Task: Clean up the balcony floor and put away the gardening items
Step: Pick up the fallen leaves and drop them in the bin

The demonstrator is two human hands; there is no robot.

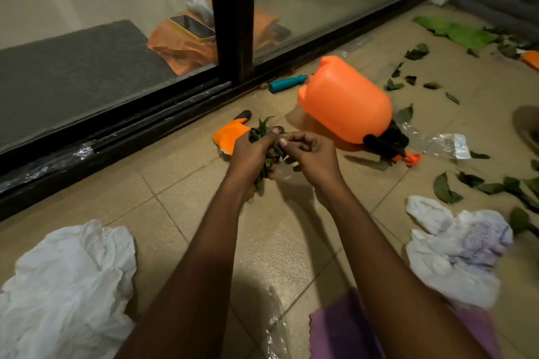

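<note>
Left hand (250, 153) grips, right hand (309, 156) pinches leaf bundle (259, 132), long axis near-to-far.

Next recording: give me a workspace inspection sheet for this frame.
Surface: tiled balcony floor, littered.
Job's things: bunch of leaves held; loose leaves at right; orange pressure sprayer on its side; orange glove; teal-handled tool by the door track.
Clutter: crumpled white cloths, clear plastic wrapper.
Hands: left hand grips the bunch; right hand pinches it.
Cables: nothing seen.
Surroundings: sliding glass door; phone on an orange bag indoors.
</note>
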